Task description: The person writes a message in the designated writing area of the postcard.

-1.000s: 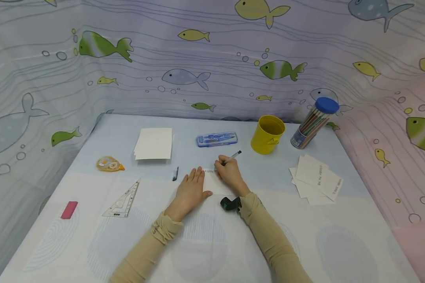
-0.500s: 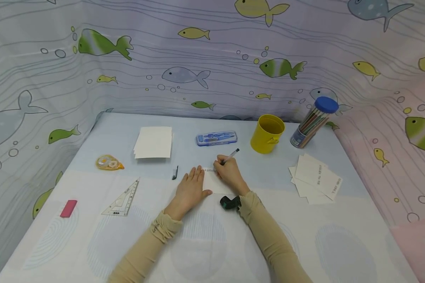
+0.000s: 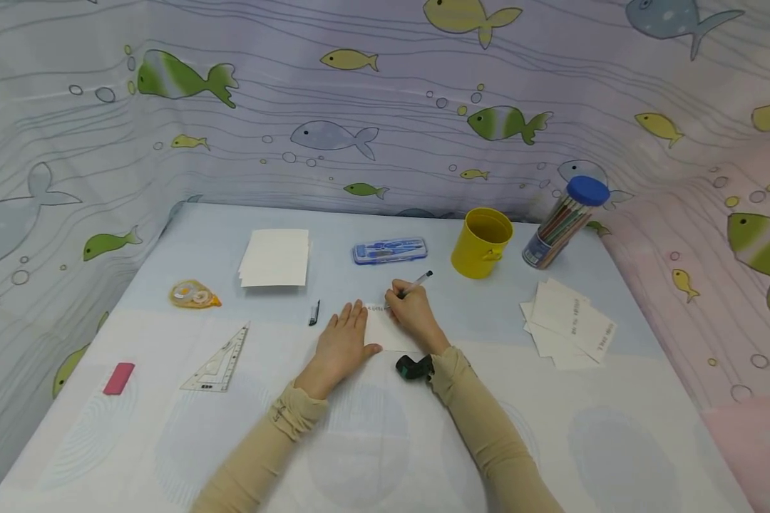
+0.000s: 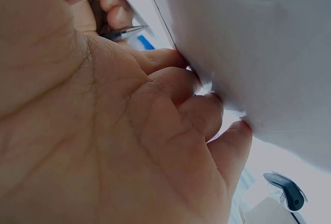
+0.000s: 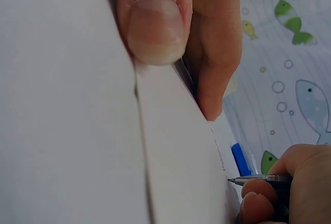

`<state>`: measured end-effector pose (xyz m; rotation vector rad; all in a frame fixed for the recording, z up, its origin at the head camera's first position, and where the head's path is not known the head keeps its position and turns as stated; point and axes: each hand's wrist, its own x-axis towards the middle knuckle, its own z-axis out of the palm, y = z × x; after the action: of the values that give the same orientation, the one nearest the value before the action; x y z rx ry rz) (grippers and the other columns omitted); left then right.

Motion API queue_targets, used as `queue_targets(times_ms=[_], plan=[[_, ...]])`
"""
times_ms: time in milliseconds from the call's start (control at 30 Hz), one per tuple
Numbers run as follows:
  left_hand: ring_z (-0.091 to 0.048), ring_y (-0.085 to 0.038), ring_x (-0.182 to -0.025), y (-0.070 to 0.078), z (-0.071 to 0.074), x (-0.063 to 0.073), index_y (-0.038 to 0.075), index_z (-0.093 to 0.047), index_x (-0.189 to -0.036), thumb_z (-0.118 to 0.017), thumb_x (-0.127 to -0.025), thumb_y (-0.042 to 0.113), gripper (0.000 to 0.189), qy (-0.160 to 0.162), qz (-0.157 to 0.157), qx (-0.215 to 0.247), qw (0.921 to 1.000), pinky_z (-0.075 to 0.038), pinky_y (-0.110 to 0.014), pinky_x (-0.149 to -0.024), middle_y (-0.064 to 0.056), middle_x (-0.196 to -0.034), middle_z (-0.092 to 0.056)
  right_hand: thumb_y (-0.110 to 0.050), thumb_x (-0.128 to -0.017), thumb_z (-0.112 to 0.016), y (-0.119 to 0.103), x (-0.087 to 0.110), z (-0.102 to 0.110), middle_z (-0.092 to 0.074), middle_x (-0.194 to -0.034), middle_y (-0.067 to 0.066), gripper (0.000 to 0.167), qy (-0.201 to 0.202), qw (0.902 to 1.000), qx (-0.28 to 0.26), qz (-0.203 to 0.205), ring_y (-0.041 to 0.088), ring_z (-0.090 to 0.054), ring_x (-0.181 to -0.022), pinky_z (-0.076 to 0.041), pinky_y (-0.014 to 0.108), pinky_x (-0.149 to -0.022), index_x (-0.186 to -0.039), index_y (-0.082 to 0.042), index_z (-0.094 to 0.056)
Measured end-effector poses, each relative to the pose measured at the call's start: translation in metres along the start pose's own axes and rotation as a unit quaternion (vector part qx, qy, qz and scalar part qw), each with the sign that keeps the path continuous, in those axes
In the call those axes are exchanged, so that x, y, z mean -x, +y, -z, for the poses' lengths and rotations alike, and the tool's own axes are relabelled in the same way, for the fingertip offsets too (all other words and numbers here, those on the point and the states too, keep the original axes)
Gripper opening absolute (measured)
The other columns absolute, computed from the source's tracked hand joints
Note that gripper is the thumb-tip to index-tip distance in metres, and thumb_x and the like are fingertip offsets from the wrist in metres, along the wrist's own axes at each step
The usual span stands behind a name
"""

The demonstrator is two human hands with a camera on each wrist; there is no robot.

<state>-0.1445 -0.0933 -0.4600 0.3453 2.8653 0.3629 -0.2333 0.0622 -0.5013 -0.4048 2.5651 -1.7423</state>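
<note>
My right hand (image 3: 418,317) pinches a pen (image 3: 420,279) between thumb and fingers. A white card (image 3: 386,333) lies under both hands, with a short line of writing along its top edge. In the right wrist view the pen's tip (image 5: 231,180) meets the card at the end of that line. My left hand (image 3: 340,345) lies flat on the card's left side, fingers straight and thumb spread. Just left of those fingers rests a black pen cap (image 3: 314,313). A dark strapped device (image 3: 413,367) sits at my right wrist.
Behind stand a stack of blank cards (image 3: 274,258), a blue case (image 3: 390,251), a yellow bucket (image 3: 478,249) and a jar of pencils (image 3: 555,231). Written cards (image 3: 567,324) lie right. At left are a correction tape (image 3: 192,294), a set square (image 3: 221,363) and a pink eraser (image 3: 118,378).
The writing at the card's top edge looks slightly longer, and the pen has shifted a little. My left hand stays in place on the card. The whole view has moved slightly.
</note>
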Motion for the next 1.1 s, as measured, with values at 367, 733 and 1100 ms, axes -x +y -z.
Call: queue_targets(times_ms=[367, 733, 1100], plan=[[-0.021, -0.037, -0.148, -0.0019, -0.0003, 0.0018, -0.007, -0.029, -0.148, -0.058, -0.095, 0.043, 0.078, 0.008, -0.005, 0.011, 0.9999, -0.023, -0.052, -0.12, -0.022, -0.159, -0.023, -0.006, -0.088, -0.051, -0.0017, 0.0006, -0.0024, -0.039, -0.043, -0.004, 0.034, 0.006, 0.9999, 0.005, -0.012, 0.006, -0.036, -0.036, -0.023, 0.019, -0.037, -0.058, -0.012, -0.035], [-0.021, -0.037, -0.148, -0.0004, 0.002, 0.0035, -0.007, -0.029, -0.148, -0.057, -0.095, 0.042, 0.077, 0.013, -0.01, 0.02, 0.9997, -0.023, -0.052, -0.12, -0.022, -0.159, -0.023, -0.006, -0.089, -0.052, -0.0045, 0.0005, -0.0007, -0.042, -0.043, -0.004, 0.035, 0.004, 0.9999, 0.004, -0.012, 0.009, -0.038, -0.038, -0.023, 0.019, -0.038, -0.058, -0.012, -0.036], [-0.02, -0.037, -0.148, -0.0009, 0.0011, 0.0018, -0.006, -0.029, -0.149, -0.057, -0.094, 0.046, 0.081, 0.01, -0.007, 0.005, 0.9999, -0.024, -0.052, -0.119, -0.021, -0.159, -0.022, -0.006, -0.089, -0.052, -0.002, 0.0002, -0.0012, -0.042, -0.043, -0.004, 0.036, 0.012, 0.9999, 0.01, -0.008, 0.008, -0.037, -0.038, -0.023, 0.019, -0.038, -0.057, -0.012, -0.036]])
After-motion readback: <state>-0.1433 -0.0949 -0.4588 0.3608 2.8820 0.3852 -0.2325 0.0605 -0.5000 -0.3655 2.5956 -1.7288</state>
